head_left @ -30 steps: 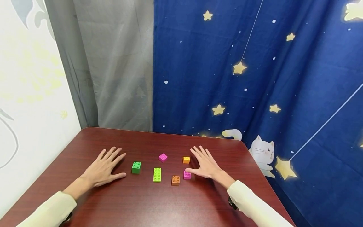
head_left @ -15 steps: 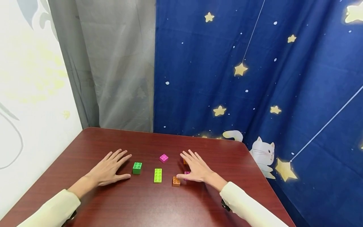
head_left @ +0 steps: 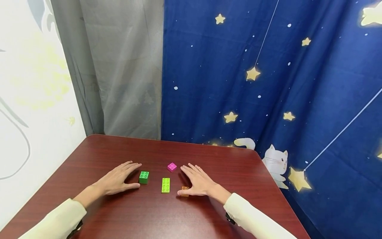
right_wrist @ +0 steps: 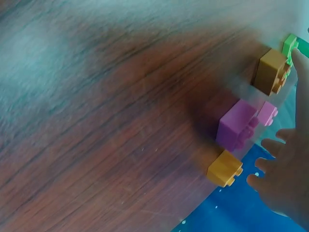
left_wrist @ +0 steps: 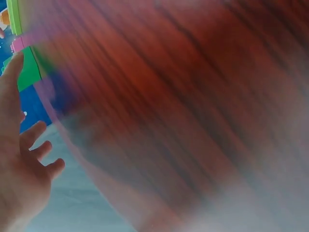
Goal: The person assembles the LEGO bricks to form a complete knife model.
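Observation:
My left hand [head_left: 115, 180] is spread just left of the green brick [head_left: 144, 177], fingers extended, holding nothing. Over the orange-brown brick [head_left: 185, 191] hovers my right hand [head_left: 198, 182], its thumb crossing that brick in the head view. Between the hands lie a lime brick [head_left: 165, 185] and a pink brick [head_left: 171, 167]. In the right wrist view, a yellow-orange brick [right_wrist: 224, 168], a purple brick [right_wrist: 236, 125] and the brown brick [right_wrist: 270, 71] stand beside the right hand [right_wrist: 285, 164]; the head view hides the first two behind that hand. The left hand [left_wrist: 21, 159] also shows in the left wrist view.
The dark red table [head_left: 143, 212] carries the bricks. Beyond its back edge hang a grey curtain [head_left: 128, 66] and a blue curtain with stars [head_left: 203, 73]; a pale patterned wall [head_left: 32, 99] stands at the left.
My right hand has moved left, from beside the yellow-orange brick to over the orange-brown one, covering the yellow-orange and purple bricks. My left hand has shifted slightly right, closer to the green brick.

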`<action>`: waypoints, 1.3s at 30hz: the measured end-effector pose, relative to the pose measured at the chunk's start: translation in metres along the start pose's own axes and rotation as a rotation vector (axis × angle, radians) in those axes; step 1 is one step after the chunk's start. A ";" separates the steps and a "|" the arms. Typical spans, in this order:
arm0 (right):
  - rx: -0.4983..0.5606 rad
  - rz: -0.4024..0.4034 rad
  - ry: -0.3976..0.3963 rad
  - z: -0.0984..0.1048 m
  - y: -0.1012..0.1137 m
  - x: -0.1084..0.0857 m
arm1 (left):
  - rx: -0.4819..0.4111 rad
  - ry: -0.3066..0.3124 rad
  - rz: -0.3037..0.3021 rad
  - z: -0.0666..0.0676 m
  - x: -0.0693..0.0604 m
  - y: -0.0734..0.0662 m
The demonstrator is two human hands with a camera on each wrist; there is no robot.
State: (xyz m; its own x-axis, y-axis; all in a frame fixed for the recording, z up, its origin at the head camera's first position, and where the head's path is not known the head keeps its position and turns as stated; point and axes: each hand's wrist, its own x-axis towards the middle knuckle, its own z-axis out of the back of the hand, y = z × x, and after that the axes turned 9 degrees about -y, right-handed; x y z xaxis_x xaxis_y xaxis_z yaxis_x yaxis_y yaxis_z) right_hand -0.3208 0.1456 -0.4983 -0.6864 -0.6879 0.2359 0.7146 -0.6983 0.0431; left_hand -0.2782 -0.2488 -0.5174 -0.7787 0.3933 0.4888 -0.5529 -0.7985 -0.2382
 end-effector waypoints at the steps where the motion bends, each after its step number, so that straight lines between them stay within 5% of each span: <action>1: 0.007 0.003 0.001 -0.001 0.002 0.000 | -0.017 0.006 0.014 0.000 0.000 0.000; 18: 0.053 0.049 0.023 -0.006 0.028 0.014 | -0.187 0.090 0.144 0.001 0.003 -0.009; 39: 0.091 0.007 0.068 -0.017 0.050 0.035 | -0.266 0.052 0.087 -0.010 0.008 -0.005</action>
State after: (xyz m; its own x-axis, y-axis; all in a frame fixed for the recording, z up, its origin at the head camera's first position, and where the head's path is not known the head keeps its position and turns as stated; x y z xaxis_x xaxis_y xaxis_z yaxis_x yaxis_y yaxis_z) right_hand -0.3110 0.0833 -0.5048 -0.6865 -0.7069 0.1702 0.7268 -0.6745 0.1299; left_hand -0.2845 -0.2371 -0.5210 -0.8368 0.3574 0.4147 -0.5366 -0.6855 -0.4920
